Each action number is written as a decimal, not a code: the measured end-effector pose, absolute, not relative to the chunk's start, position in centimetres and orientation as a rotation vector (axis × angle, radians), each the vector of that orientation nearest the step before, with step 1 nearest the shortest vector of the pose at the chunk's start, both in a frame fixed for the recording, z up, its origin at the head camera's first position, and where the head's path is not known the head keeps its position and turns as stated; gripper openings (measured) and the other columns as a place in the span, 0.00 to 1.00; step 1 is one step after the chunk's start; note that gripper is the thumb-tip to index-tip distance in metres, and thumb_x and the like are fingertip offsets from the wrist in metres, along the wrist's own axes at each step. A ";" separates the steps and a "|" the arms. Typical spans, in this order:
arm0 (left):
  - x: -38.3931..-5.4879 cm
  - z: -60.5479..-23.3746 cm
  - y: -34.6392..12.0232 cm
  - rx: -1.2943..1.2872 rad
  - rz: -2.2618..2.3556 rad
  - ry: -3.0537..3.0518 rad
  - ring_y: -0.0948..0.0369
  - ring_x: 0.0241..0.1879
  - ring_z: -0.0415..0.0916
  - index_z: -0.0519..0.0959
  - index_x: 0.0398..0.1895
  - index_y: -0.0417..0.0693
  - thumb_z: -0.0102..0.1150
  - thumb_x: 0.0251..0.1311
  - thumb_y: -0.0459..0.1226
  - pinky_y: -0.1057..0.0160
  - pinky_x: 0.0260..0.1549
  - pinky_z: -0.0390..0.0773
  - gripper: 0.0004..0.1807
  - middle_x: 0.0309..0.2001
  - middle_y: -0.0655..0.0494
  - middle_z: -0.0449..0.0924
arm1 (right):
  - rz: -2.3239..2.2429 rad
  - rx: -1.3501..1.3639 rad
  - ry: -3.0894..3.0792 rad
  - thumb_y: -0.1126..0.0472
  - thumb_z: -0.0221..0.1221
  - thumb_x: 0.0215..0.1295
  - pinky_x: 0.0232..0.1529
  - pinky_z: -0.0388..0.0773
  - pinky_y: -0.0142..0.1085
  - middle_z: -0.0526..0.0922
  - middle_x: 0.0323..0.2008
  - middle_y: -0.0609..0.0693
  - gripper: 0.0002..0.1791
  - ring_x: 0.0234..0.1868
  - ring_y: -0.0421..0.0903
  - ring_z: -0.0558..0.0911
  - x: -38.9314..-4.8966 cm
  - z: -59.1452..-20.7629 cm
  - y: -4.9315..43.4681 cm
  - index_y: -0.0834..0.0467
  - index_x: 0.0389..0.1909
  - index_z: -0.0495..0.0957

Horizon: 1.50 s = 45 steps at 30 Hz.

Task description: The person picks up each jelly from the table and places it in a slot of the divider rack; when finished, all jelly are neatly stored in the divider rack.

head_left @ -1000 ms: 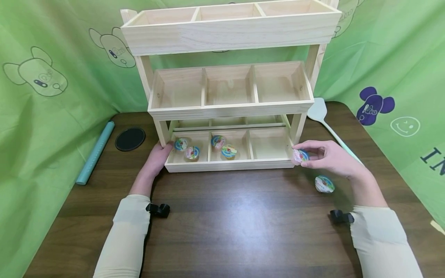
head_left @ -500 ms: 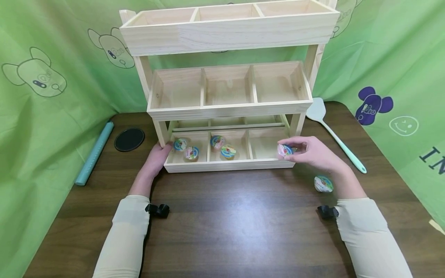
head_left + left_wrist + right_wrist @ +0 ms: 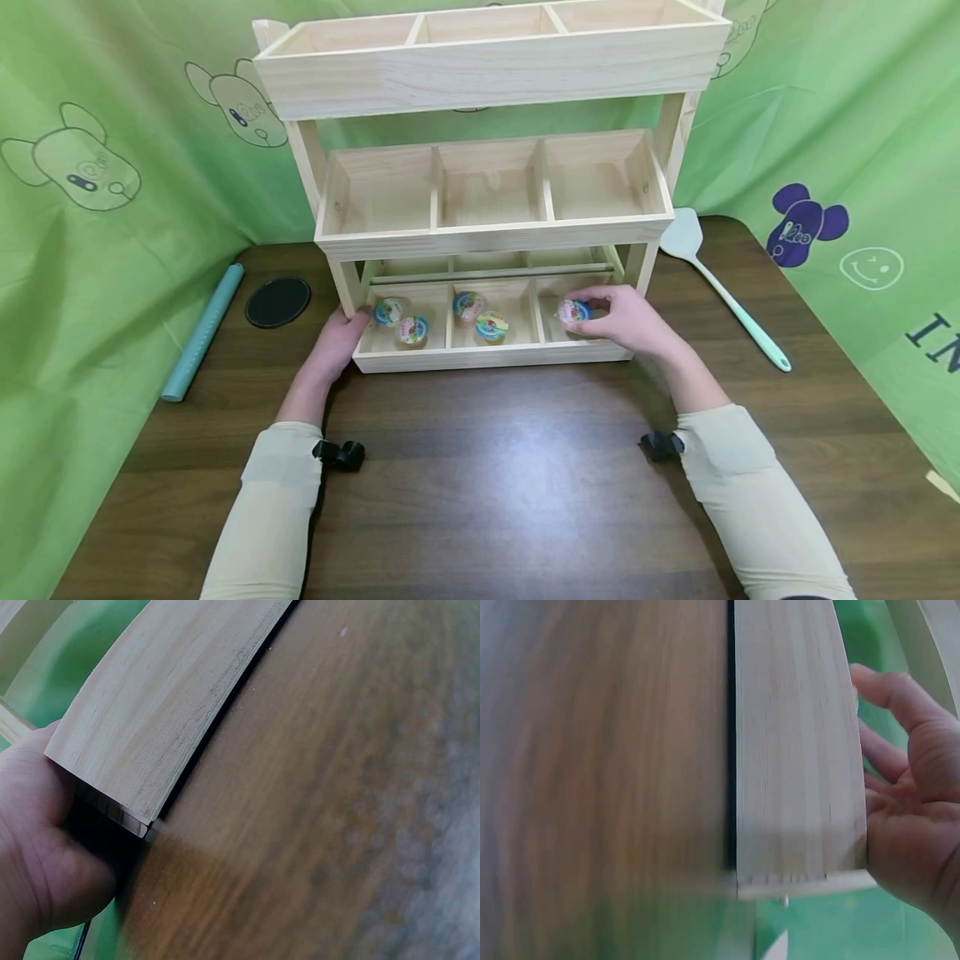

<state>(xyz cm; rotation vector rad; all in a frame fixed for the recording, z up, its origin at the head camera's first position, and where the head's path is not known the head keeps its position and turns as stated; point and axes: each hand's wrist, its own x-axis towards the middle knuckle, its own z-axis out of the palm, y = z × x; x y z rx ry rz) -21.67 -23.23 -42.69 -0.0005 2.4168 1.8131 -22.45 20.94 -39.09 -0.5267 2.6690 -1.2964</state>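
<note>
In the head view my right hand (image 3: pixel 626 318) pinches a small jelly cup (image 3: pixel 574 312) with a pink and blue lid, over the right compartment of the bottom tray (image 3: pixel 491 358). That cup is hidden behind the tray wall in the right wrist view. My left hand (image 3: pixel 341 343) grips the left end of the tray on the wooden rack; its fingers are mostly hidden, and the left wrist view shows the hand (image 3: pixel 49 847) against the tray's end. Two jelly cups (image 3: pixel 412 331) lie in the left compartment and two more jelly cups (image 3: pixel 492 327) in the middle one.
Above are the middle tray (image 3: pixel 495 237) and top tray (image 3: pixel 495 77), each with three compartments. A pale green fly swatter (image 3: pixel 738 308) lies right of the rack. At left are a black disc (image 3: pixel 278 302) and a teal tube (image 3: pixel 204 333). Green cloth (image 3: pixel 67 275) surrounds the table.
My right hand has carried the jelly cup leftward from beside the tray's right end to over the right compartment. The loose cup on the table is now hidden behind my right arm. My left hand stays put.
</note>
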 end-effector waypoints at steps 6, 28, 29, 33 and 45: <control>-20.5 -40.4 -22.4 0.001 1.797 2.402 0.40 0.70 0.59 0.41 0.78 0.29 0.37 0.77 0.38 0.45 0.69 0.60 0.35 0.74 0.28 0.53 | -1.252 -0.453 2.741 0.56 0.73 0.57 0.39 0.78 0.36 0.85 0.43 0.59 0.27 0.43 0.52 0.80 -23.1 -39.5 19.8 0.63 0.57 0.82; -21.9 -43.1 -23.3 -0.007 1.791 2.438 0.43 0.68 0.63 0.41 0.80 0.35 0.39 0.78 0.45 0.46 0.68 0.63 0.38 0.73 0.31 0.56 | -1.163 -0.246 2.784 0.57 0.69 0.57 0.50 0.76 0.46 0.83 0.51 0.62 0.31 0.48 0.55 0.80 -24.3 -40.0 17.1 0.61 0.63 0.78; -21.9 -43.0 -23.3 -0.013 1.791 2.432 0.43 0.68 0.63 0.41 0.80 0.35 0.39 0.78 0.45 0.46 0.68 0.63 0.37 0.73 0.31 0.56 | -1.184 -0.249 2.781 0.58 0.69 0.57 0.50 0.76 0.46 0.83 0.51 0.62 0.31 0.48 0.56 0.80 -24.4 -40.0 17.1 0.61 0.63 0.77; -21.4 -41.8 -22.9 -0.017 1.791 2.406 0.41 0.68 0.62 0.40 0.79 0.32 0.37 0.78 0.42 0.45 0.67 0.63 0.36 0.73 0.29 0.55 | -1.253 -0.264 2.776 0.61 0.69 0.57 0.52 0.76 0.47 0.82 0.52 0.64 0.30 0.50 0.57 0.80 -24.5 -40.0 16.8 0.64 0.62 0.75; -20.2 -39.6 -22.1 -0.012 1.794 2.398 0.40 0.69 0.61 0.41 0.78 0.29 0.38 0.77 0.37 0.46 0.68 0.62 0.35 0.73 0.27 0.54 | -1.355 -0.187 2.740 0.66 0.69 0.56 0.58 0.75 0.49 0.79 0.57 0.66 0.31 0.57 0.60 0.77 -24.8 -40.0 16.6 0.67 0.61 0.72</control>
